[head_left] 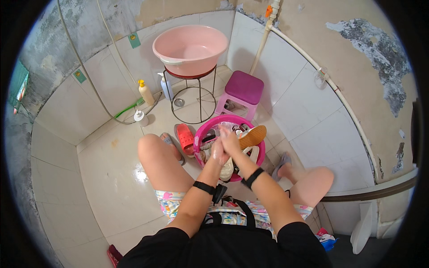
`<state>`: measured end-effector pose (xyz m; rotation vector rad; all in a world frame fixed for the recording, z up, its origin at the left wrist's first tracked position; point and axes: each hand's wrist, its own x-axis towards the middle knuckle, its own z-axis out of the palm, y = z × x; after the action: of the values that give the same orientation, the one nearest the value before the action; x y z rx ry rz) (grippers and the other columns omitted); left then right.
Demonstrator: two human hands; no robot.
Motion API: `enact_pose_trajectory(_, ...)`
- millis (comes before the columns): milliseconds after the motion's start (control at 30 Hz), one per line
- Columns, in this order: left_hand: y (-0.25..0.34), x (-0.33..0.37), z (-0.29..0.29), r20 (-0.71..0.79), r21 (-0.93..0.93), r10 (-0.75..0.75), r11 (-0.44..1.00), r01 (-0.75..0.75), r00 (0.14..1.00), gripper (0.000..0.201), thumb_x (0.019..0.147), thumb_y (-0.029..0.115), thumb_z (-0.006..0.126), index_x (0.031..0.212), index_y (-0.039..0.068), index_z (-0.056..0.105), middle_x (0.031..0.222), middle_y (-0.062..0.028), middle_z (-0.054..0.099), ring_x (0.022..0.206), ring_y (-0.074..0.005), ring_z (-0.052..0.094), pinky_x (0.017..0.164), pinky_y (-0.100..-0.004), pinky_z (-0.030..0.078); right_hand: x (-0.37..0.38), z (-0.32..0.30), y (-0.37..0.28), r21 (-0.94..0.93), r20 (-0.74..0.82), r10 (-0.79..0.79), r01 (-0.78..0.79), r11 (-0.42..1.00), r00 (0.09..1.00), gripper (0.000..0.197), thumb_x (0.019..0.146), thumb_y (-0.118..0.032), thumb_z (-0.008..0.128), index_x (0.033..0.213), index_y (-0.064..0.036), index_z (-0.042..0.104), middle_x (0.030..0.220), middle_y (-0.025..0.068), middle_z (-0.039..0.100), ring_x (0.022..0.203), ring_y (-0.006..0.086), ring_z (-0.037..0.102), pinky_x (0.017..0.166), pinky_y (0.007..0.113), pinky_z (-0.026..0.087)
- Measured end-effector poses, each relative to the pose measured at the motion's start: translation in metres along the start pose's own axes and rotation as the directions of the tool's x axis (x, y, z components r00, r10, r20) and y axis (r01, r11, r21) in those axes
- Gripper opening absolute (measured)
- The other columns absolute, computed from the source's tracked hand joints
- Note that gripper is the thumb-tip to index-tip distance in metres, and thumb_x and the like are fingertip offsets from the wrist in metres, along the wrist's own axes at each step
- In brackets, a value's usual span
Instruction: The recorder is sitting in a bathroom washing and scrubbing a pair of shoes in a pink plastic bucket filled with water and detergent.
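Note:
My left hand (218, 152) and my right hand (229, 140) are pressed together over a bright pink basin (197, 139) between my knees. Wet suds show on the left one. The fingers are blurred and partly cover each other, so whether anything is between them is hidden. Several shoes crowd the basin in soapy water. One shoe with a tan ridged sole (254, 136) lies sole up just right of my right hand. A pale shoe (226, 169) is at the near rim, below my wrists.
Beyond the basin stand a purple-topped stool (244, 87) and a pale pink tub (192, 47) on a wire stand (199, 105). To the left are a coral slipper (185, 137), a white bottle (140, 118), a yellow-capped bottle (145, 92) and a green brush (129, 108). Pipes run along the right wall.

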<state>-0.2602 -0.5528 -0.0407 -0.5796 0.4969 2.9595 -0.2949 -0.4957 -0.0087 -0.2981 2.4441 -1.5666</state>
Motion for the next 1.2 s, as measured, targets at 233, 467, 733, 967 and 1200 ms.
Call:
enact_pose_trajectory(233, 0.007, 0.01, -0.006, -0.1, -0.109, -0.061, 0.993, 0.05, 0.993, 0.047, 0.095, 0.037, 0.032, 0.135, 0.012, 0.033, 0.133, -0.0061, 0.042, 0.122, -0.0216, 0.04, 0.103, -0.0369, 0.029, 0.007, 0.024, 0.045, -0.201, 0.07, -0.121, 0.133, 0.971, 0.99, 0.032, 0.09, -0.023, 0.044, 0.116, -0.0087, 0.059, 0.134, 0.0183, 0.042, 0.127, 0.0335, 0.034, 0.105, 0.041, 0.026)
enact_pose_trajectory(467, -0.003, 0.03, -0.014, 0.053, -0.096, -0.041, 0.994, 0.046, 0.998, 0.033, 0.095, 0.027, 0.039, 0.118, 0.006, 0.047, 0.113, -0.0075, 0.055, 0.102, -0.0191, 0.052, 0.092, -0.0373, 0.04, 0.05, 0.007, 0.057, -0.208, 0.044, -0.006, 0.015, 0.978, 0.999, 0.037, 0.091, -0.026, 0.042, 0.12, -0.0083, 0.056, 0.136, 0.0205, 0.038, 0.127, 0.0344, 0.034, 0.105, 0.04, 0.026)
enact_pose_trajectory(733, -0.008, 0.049, -0.082, -0.122, 0.089, 0.263, 0.963, -0.253, 0.957, 0.036, 0.096, 0.026, 0.035, 0.124, 0.004, 0.042, 0.121, -0.0108, 0.048, 0.112, -0.0211, 0.046, 0.097, -0.0367, 0.036, 0.014, 0.056, 0.038, -0.242, 0.038, -0.177, 0.181, 0.953, 0.983, 0.034, 0.086, -0.02, 0.047, 0.116, -0.0067, 0.057, 0.126, 0.018, 0.048, 0.121, 0.0342, 0.04, 0.101, 0.037, 0.032)
enact_pose_trajectory(967, -0.003, 0.029, -0.012, -0.102, -0.208, -0.045, 0.978, 0.023, 0.994, 0.035, 0.096, 0.025, 0.037, 0.124, 0.004, 0.039, 0.125, -0.0106, 0.043, 0.112, -0.0242, 0.047, 0.095, -0.0366, 0.041, 0.077, 0.003, 0.053, -0.236, 0.02, 0.333, -0.319, 0.918, 0.943, 0.031, 0.089, -0.027, 0.046, 0.112, -0.0113, 0.061, 0.116, 0.0166, 0.057, 0.101, 0.0306, 0.058, 0.088, 0.034, 0.042)
enact_pose_trajectory(1200, 0.008, 0.048, -0.045, -0.043, -0.238, 0.126, 0.962, -0.133, 0.991, 0.045, 0.095, 0.033, 0.038, 0.125, 0.0, 0.039, 0.125, -0.014, 0.045, 0.114, -0.0215, 0.047, 0.096, -0.0355, 0.039, 0.004, 0.037, 0.016, -0.093, 0.045, 0.027, -0.022, 0.995, 0.999, 0.032, 0.088, -0.022, 0.049, 0.115, -0.0091, 0.059, 0.132, 0.02, 0.043, 0.124, 0.03, 0.04, 0.101, 0.034, 0.031)
